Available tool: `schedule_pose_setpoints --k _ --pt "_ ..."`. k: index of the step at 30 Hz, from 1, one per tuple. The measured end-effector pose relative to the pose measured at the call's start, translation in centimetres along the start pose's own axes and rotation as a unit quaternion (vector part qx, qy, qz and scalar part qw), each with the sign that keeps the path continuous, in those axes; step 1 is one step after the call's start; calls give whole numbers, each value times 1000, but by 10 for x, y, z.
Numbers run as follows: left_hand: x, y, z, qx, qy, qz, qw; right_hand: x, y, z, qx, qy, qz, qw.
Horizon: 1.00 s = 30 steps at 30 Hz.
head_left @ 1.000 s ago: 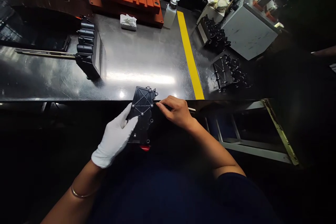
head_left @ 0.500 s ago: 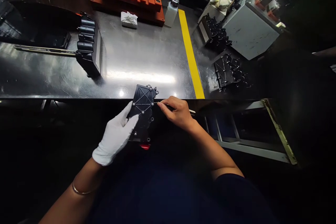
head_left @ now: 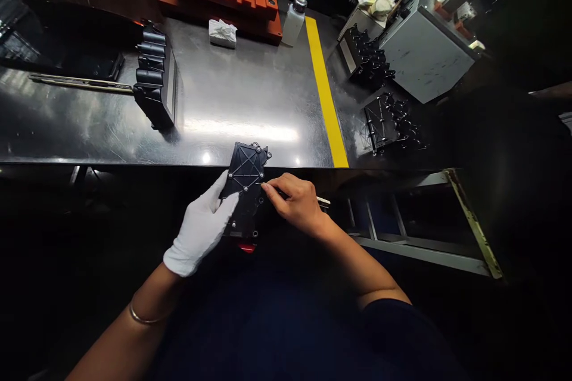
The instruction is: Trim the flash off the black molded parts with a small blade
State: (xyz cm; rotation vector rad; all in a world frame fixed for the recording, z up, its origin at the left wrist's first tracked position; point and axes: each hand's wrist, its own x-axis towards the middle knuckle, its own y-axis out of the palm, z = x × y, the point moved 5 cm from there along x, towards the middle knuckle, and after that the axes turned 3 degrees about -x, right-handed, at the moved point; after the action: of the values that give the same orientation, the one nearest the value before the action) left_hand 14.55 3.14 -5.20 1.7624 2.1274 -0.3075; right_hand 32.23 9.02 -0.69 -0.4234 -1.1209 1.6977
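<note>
Over the front edge of the steel workbench [head_left: 241, 95], a ribbed black plastic plate [head_left: 245, 190] is held clear of the surface. The right hand [head_left: 298, 202], which is bare, has just been lowered and brought inward, so that the tip of a thin pale stick [head_left: 322, 201] is now set against the plate's right side. The stick is pinched between the thumb and fingertips, with its far end pointing away to the right. The left hand [head_left: 199, 229], in a white glove, supports the plate from the left, its fingers pressed together and laid along the edge; any grip behind the plate cannot be seen. The plate's long axis runs away from the wearer, tilted slightly rightward, with a red piece [head_left: 246, 247] at the near end. Beyond it, a yellow floor-style stripe [head_left: 326, 95] runs along the bench, and further black ribbed parts [head_left: 391, 122] are laid to the right.
</note>
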Motion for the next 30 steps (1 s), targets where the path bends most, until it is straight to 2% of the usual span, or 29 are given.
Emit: schedule_pose_setpoints --k 3,5,6,7,8,9,10,11,12,13,15,17,19,20,22,25,27,28,30 --pt "-4 -4 -7 -9 -22 36 999 2 -10 -6 68 31 -28 997" --pt "-12 -7 -12 4 -59 122 991 2 -16 -20 136 100 -51 984" --pt "-17 -9 -14 27 -81 178 980 1 -14 -27 181 140 -19 973" --pt "-22 -13 -14 49 -103 226 967 -3 -6 -32 235 175 50 955" --pt "-25 -19 -13 66 -128 261 954 -9 6 -33 295 201 141 923" --pt "-26 -26 -10 67 -158 281 944 -18 17 -32 354 219 230 880" --pt "-25 -35 -6 35 -178 274 945 -27 27 -29 405 231 294 835" --pt "-21 -43 1 -6 -200 251 947 -35 34 -28 449 243 319 799" --pt "-15 -53 7 -95 -197 197 956 -42 39 -28 488 260 304 776" --pt "-7 -65 11 -221 -140 100 960 -47 43 -29 519 278 266 763" --pt "-3 -74 32 -272 -107 35 956 -55 49 -33 561 307 174 748" --pt "-9 -66 56 -270 -130 32 953 -63 56 -32 573 322 112 745" --pt "-23 -41 76 -282 -210 105 930 -66 64 -26 568 314 90 756" --pt "-28 -30 81 -303 -227 112 919 -67 68 -23 561 304 91 765" --pt "-32 -16 84 -363 -221 61 903 -67 76 -19 544 297 88 780" --pt "-28 -7 82 -389 -219 -16 895 -72 84 -33 517 366 44 772" --pt "-27 -10 82 -363 -223 -58 903 -78 84 -45 507 403 12 761" --pt "-27 -13 82 -343 -221 -74 910 -81 81 -49 504 400 0 766" --pt "-29 -20 79 -300 -187 -87 931 -84 73 -48 482 354 -3 802"
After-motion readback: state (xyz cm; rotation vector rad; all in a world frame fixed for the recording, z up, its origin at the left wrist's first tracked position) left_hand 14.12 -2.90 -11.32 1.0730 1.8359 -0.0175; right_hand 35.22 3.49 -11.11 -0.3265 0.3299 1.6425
